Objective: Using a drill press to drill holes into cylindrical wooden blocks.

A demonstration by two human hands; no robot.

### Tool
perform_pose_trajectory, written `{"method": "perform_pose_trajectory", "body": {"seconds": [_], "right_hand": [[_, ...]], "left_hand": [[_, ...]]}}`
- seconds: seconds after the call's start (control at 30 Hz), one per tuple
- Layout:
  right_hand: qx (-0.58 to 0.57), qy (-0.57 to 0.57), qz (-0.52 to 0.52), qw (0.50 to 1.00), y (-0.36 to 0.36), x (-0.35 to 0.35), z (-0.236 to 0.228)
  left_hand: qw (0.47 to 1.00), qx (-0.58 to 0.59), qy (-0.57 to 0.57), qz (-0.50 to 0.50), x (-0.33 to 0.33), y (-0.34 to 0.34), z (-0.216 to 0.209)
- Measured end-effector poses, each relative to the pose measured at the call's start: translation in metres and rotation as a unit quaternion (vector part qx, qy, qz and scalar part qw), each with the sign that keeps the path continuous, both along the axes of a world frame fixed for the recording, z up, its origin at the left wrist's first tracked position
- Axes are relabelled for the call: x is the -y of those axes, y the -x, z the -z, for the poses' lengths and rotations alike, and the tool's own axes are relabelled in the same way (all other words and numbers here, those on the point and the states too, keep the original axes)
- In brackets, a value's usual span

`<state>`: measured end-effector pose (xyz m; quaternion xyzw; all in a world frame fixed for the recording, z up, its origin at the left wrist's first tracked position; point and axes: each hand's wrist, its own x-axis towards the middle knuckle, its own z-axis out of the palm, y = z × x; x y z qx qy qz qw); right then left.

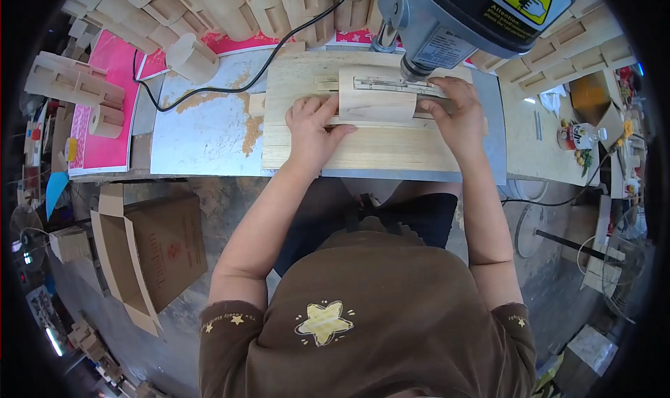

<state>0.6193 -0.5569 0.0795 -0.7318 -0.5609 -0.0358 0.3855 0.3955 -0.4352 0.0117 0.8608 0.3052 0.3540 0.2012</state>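
Observation:
A pale, rounded wooden block (377,103) lies on a flat wooden board (300,147), below the tip of a grey and black machine head (447,32). A long slot with dark outlines runs along the block's upper face. My left hand (313,131) bears on the block's left end, its fingers bent and its thumb along the near edge. At the other end my right hand (457,115) grips the block between thumb and fingers. Narrow wooden strips (326,84) show beside the block on the board. The machine's tip hangs close over the slot; whether it touches the wood I cannot tell.
Rows of slotted wooden pieces (230,11) stand along the back. Sawdust (252,129) lies on the white sheet (202,136). A black cable (262,70) loops across the left side. A bottle (579,136) stands at the right, and an open cardboard box (164,248) sits on the floor.

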Motion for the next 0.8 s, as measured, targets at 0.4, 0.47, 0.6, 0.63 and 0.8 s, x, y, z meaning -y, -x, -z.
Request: {"method": "perform_pose_trajectory", "body": {"seconds": [0.4,0.47,0.6,0.63,0.8], "right_hand": [[0.02,-0.219,-0.009,0.976,-0.061,-0.045,-0.19],[-0.037,-0.122,-0.033,0.991,-0.042,-0.056,-0.191],[0.034,-0.158,0.018,0.987,-0.012,-0.034,-0.187],[0.049,-0.133,0.076,0.987,-0.019,-0.022,-0.184],[0.083,-0.114,0.066,0.988,0.014,0.021,-0.147]], "left_hand": [[1.0,-0.012,-0.019,0.006,0.002,0.0,-0.005],[1.0,-0.013,-0.022,0.005,0.003,0.0,-0.005],[1.0,-0.018,-0.025,0.002,0.002,-0.002,-0.003],[0.999,-0.02,-0.024,0.002,0.003,0.0,-0.003],[0.999,-0.018,-0.027,0.002,0.0,0.004,-0.001]]}}
